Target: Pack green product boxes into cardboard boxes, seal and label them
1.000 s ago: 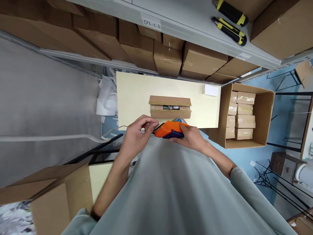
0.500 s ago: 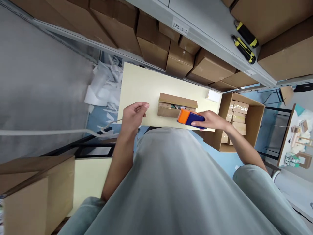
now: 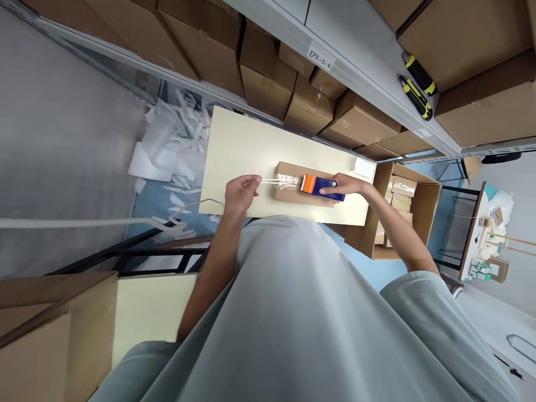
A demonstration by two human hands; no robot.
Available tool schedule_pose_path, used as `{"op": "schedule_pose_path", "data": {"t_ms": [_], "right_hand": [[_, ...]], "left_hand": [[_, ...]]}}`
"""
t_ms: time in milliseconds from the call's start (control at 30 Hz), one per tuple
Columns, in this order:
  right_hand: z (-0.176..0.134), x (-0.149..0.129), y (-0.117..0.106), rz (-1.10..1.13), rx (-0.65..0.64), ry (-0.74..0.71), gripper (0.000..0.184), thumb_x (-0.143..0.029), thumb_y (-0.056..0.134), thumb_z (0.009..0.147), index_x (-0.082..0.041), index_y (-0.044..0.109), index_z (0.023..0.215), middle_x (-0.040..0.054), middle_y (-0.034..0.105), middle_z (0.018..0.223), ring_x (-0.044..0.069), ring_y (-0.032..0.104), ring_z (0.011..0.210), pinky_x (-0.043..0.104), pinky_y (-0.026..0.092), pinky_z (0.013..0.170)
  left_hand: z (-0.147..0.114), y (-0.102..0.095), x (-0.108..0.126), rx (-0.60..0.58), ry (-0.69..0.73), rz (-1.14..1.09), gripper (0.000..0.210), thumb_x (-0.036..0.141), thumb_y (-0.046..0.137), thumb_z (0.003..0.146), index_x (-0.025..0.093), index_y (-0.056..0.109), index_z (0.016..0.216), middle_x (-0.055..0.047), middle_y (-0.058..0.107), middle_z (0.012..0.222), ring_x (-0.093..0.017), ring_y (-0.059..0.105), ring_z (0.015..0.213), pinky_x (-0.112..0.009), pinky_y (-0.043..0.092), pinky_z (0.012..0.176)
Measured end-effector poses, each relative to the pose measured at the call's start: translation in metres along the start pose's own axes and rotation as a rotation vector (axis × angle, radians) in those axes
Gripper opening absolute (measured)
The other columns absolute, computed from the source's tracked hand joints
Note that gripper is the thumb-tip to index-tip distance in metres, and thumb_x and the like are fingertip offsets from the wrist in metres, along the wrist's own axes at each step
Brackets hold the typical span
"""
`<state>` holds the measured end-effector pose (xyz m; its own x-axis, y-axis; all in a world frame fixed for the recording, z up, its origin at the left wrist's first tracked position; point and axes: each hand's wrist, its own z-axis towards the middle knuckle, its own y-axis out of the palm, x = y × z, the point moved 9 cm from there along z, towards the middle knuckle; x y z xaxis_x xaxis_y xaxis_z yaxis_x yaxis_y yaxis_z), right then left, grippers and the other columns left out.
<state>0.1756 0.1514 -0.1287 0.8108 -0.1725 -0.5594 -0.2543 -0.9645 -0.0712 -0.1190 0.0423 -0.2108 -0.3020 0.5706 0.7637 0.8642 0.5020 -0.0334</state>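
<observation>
Head view: the right hand (image 3: 340, 186) is clamped around an orange-and-blue tape dispenser (image 3: 324, 186), its orange end over the top of a cardboard box (image 3: 299, 197). The left hand (image 3: 240, 194), at the box's 9 o'clock, has thumb and fingertips pinched together on a clear tape strip (image 3: 287, 181) – shiny over the box's left half, can't tell how much actually sticks.

Box sits on a cream table (image 3: 240, 137), near edge just beside it at 6 o'clock. Best open room is bare tabletop toward 10. Tighter elsewhere – shelf (image 3: 355, 84) at 12 to 1, small white box (image 3: 364, 167) between 2 and 3, open carton (image 3: 368, 231) between 3 and 4.
</observation>
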Motion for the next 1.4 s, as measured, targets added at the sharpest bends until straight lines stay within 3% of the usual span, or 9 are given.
{"op": "schedule_pose_path", "data": {"t_ms": [500, 833, 933, 1000, 1100, 1200, 1300, 1400], "right_hand": [[0.002, 0.020, -0.008, -0.026, -0.032, 0.061, 0.066, -0.079, 0.088, 0.075, -0.018, 0.074, 0.094, 0.0022, 0.077, 0.075, 0.018, 0.070, 0.069, 0.027, 0.055, 0.066], [0.000, 0.015, -0.006, -0.016, -0.015, 0.143, 0.071, -0.081, 0.094, 0.065, -0.019, 0.073, 0.094, 0.0021, 0.077, 0.076, 0.018, 0.070, 0.071, 0.027, 0.054, 0.068], [0.000, 0.014, -0.005, -0.019, -0.008, 0.144, 0.071, -0.082, 0.093, 0.065, -0.019, 0.073, 0.092, 0.0024, 0.077, 0.076, 0.019, 0.070, 0.072, 0.026, 0.054, 0.068], [0.000, 0.014, -0.005, -0.023, 0.006, 0.142, 0.072, -0.083, 0.093, 0.064, -0.019, 0.073, 0.089, 0.0027, 0.076, 0.075, 0.019, 0.070, 0.071, 0.026, 0.053, 0.067], [0.000, 0.015, -0.005, -0.045, 0.033, 0.138, 0.072, -0.084, 0.093, 0.064, -0.019, 0.073, 0.087, 0.0028, 0.075, 0.074, 0.018, 0.069, 0.070, 0.027, 0.053, 0.066], [-0.001, 0.017, -0.004, -0.048, 0.053, 0.144, 0.076, -0.087, 0.092, 0.062, -0.018, 0.073, 0.086, 0.0030, 0.075, 0.072, 0.018, 0.068, 0.068, 0.028, 0.053, 0.068], [-0.002, 0.018, -0.003, -0.025, 0.067, 0.143, 0.078, -0.088, 0.093, 0.060, -0.017, 0.073, 0.086, 0.0033, 0.075, 0.071, 0.017, 0.068, 0.067, 0.028, 0.053, 0.068], [-0.004, 0.016, 0.002, 0.001, 0.037, 0.111, 0.075, -0.087, 0.092, 0.063, -0.018, 0.074, 0.084, 0.0040, 0.077, 0.073, 0.017, 0.070, 0.069, 0.027, 0.053, 0.068]], "left_hand": [[0.029, 0.014, -0.044, -0.055, -0.056, 0.004, 0.028, 0.035, 0.081, 0.071, 0.014, 0.080, 0.089, -0.007, 0.078, 0.087, -0.014, 0.064, 0.074, -0.023, 0.054, 0.064], [0.043, 0.047, -0.082, -0.135, -0.036, -0.109, 0.033, 0.041, 0.090, 0.073, 0.016, 0.079, 0.091, -0.007, 0.079, 0.089, -0.014, 0.064, 0.077, -0.024, 0.051, 0.068], [0.042, 0.052, -0.096, -0.127, -0.065, -0.150, 0.045, 0.051, 0.093, 0.074, 0.016, 0.081, 0.100, -0.009, 0.081, 0.096, -0.015, 0.066, 0.079, -0.025, 0.054, 0.070], [0.041, 0.052, -0.106, -0.102, -0.111, -0.135, 0.057, 0.053, 0.092, 0.079, 0.015, 0.080, 0.119, -0.011, 0.081, 0.103, -0.016, 0.070, 0.082, -0.028, 0.058, 0.075], [0.039, 0.046, -0.113, -0.070, -0.156, -0.074, 0.084, 0.048, 0.089, 0.087, 0.015, 0.060, 0.158, -0.015, 0.081, 0.116, -0.020, 0.077, 0.093, -0.036, 0.064, 0.088], [0.032, 0.040, -0.100, -0.060, -0.036, 0.005, 0.087, 0.047, 0.082, 0.094, 0.016, 0.049, 0.169, -0.019, 0.078, 0.135, -0.026, 0.077, 0.120, -0.044, 0.059, 0.112], [0.011, 0.048, -0.075, -0.159, 0.216, 0.065, 0.078, 0.055, 0.071, 0.101, 0.018, 0.053, 0.167, -0.020, 0.059, 0.166, -0.031, 0.058, 0.155, -0.044, 0.043, 0.132], [-0.010, 0.067, -0.070, -0.338, 0.325, 0.181, 0.100, 0.061, 0.078, 0.094, 0.019, 0.038, 0.176, -0.019, 0.041, 0.181, -0.035, 0.038, 0.169, -0.047, 0.031, 0.139]]}}
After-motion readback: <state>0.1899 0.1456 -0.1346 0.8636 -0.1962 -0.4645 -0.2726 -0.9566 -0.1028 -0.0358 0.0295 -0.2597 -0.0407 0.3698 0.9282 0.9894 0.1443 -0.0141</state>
